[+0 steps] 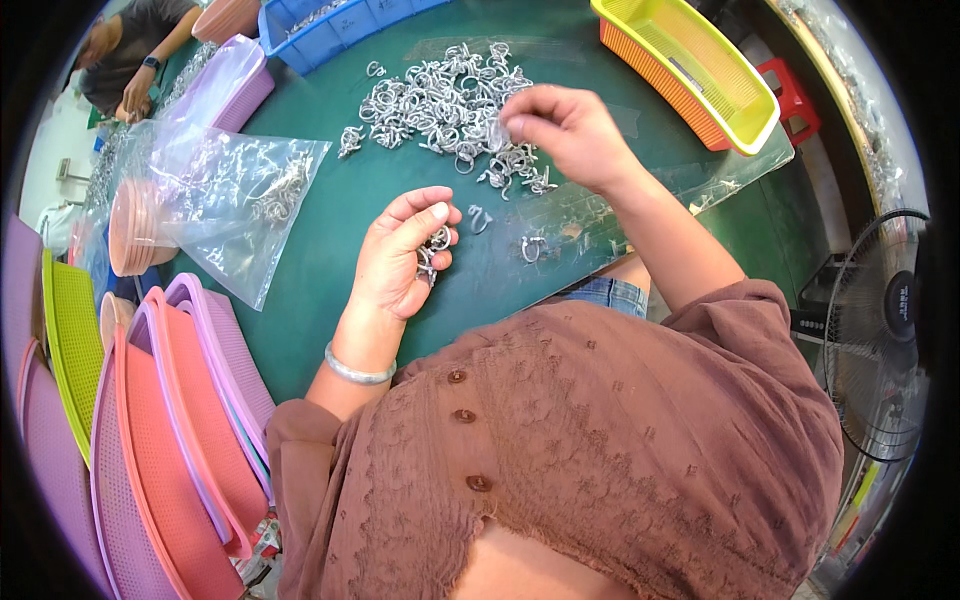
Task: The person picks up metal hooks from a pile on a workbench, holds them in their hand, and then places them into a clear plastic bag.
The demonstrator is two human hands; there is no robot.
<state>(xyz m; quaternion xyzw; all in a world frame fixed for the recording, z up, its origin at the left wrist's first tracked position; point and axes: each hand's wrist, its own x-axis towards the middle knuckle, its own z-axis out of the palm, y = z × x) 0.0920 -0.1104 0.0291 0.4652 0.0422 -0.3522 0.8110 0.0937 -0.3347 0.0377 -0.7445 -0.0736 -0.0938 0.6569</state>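
A heap of small silver-grey curled metal hooks (440, 100) lies on the green tabletop (330, 330). My left hand (405, 245) is closed around several of these hooks (432, 255), which show between the thumb and the curled fingers. At the heap's right edge, my right hand (565, 130) is bent in a pinch, thumb against forefinger. What it pinches, if anything, I cannot make out against the hooks behind. One loose hook (480, 219) lies just right of my left hand, and another hook (532, 248) sits nearer the table's front edge.
A clear plastic bag (235, 200) with some metal pieces lies at left. Stacked purple, coral and green baskets (180, 420) crowd the lower left. At the back stand a blue crate (345, 30) and a yellow-orange basket (700, 75). A fan (880, 335) is at right; another person (135, 60) sits far left.
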